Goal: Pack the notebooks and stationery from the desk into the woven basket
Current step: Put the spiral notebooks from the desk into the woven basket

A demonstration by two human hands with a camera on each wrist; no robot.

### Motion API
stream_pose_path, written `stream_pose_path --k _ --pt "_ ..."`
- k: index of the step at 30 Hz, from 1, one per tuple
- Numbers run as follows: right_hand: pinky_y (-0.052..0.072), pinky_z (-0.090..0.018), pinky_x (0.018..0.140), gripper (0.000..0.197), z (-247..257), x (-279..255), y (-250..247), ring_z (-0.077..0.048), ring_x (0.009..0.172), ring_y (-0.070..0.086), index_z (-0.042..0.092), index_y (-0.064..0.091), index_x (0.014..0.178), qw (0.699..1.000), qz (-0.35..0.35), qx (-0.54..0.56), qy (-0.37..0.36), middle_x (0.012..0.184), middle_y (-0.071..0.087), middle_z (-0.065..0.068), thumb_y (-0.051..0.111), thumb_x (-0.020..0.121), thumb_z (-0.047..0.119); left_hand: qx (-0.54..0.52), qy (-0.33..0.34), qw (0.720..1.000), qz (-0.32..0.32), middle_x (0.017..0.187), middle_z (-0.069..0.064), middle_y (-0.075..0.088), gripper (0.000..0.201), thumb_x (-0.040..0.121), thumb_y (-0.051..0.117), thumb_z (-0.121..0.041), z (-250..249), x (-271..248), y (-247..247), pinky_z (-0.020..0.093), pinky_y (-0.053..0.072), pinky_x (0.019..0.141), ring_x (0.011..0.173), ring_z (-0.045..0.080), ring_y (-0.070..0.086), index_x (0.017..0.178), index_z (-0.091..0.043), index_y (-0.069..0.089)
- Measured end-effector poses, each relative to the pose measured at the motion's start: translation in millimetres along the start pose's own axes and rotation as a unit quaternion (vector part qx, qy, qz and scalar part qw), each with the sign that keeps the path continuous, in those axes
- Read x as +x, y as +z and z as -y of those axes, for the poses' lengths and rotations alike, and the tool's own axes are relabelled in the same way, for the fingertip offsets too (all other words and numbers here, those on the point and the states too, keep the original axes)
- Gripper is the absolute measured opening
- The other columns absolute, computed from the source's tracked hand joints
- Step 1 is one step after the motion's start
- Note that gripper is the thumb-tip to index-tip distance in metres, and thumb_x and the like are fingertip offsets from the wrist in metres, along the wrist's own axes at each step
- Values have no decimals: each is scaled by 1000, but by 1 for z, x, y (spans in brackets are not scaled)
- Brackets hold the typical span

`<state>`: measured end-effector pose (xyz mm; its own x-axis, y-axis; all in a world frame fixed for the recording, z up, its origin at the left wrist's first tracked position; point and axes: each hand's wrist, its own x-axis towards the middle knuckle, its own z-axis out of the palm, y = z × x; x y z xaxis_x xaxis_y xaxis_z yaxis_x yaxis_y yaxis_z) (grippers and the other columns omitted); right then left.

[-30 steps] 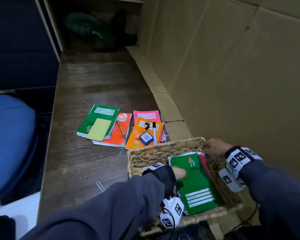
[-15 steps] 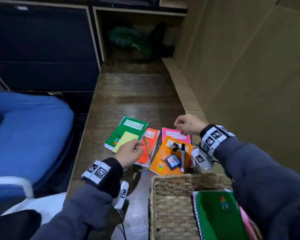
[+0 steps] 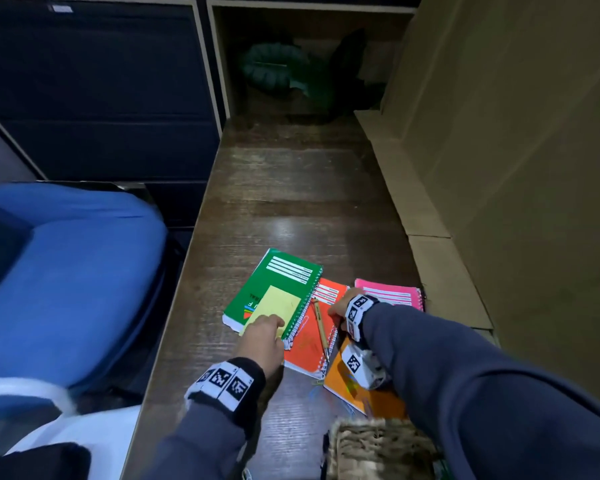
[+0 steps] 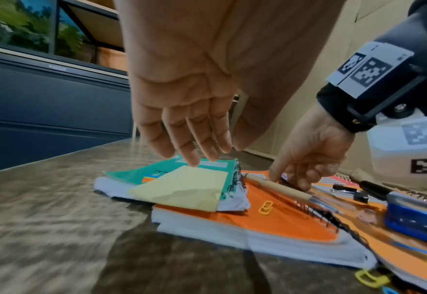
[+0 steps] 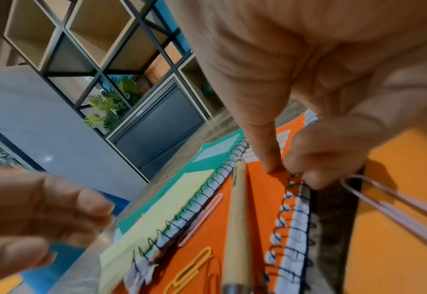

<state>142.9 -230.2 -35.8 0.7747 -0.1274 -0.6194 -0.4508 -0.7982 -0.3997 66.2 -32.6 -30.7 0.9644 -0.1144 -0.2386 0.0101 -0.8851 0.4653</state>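
Hands low over notebooks: left hand (image 3: 262, 337) flat-fingered above sticky note (image 3: 274, 308), right hand (image 4: 308, 157) pinching orange notebook (image 3: 309, 337).

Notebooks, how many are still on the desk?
4: green notebook on the left, red-orange notebook partly under it, pink notebook by the cardboard, orange notebook under the right arm. More may be hidden.

A dark wooden desk (image 3: 291, 202) carries overlapping spiral notebooks (image 3: 305, 337) and, nearer, a woven basket (image 3: 378, 445).
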Motion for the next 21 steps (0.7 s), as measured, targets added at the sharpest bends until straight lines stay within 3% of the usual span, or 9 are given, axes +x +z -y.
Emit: stream_pose_path --k 4,7,10,13,16,18,21 --pt "44 -33 90 27 -2 5 -6 -20 94 47 15 59 100 998 25 46 20 109 56 -9 72 79 25 27 32 999 -17 122 8 59 33 88 50 -9 -27 40 -4 39 50 96 112 25 58 120 -12 58" --pt "53 -35 88 23 4 4 -7 -23 81 56 15 58 88 996 34 65 46 91 60 -7 75 76 25 47 34 998 -9 122 15 58 32 88 49 -9 -48 72 -7 41 50 96 111 32 58 119 -3 57" --pt "52 -25 56 19 4 7 -6 -17 45 56 5 62 68 994 38 72 76 55 63 -7 68 79 18 83 20 996 17 127 19 55 34 92 47 -14 -62 100 0 38 46 98 118 33 54 121 2 52" --pt "47 -32 62 17 1 10 -5 -24 59 57 6 63 66 994 44 72 74 67 65 -12 66 75 20 120 -64 988 70 140 20 44 55 95 45 -34 -69 121 10 42 38 106 128 34 44 136 2 38" --pt "47 -27 50 22 -1 1 -6 -22 46 54 8 57 56 992 32 101 66 59 61 -14 64 77 10 157 -107 973 131 148 19 35 66 93 45 -46 -70 135 19 50 33 111 137 39 33 141 -1 36" --pt "42 -21 37 19 -1 -4 -9 -18 32 50 8 54 62 992 30 115 51 54 57 -13 62 79 4 168 -99 971 141 146 17 40 56 93 45 -40 -72 138 21 51 34 110 135 39 36 136 -4 44" --pt "39 -20 34 12 5 -15 -16 -18 32 49 9 55 69 993 21 116 18 56 58 -12 63 77 5 180 -51 975 123 131 15 57 36 93 45 -19 -79 135 17 43 47 100 122 34 54 122 -5 58"
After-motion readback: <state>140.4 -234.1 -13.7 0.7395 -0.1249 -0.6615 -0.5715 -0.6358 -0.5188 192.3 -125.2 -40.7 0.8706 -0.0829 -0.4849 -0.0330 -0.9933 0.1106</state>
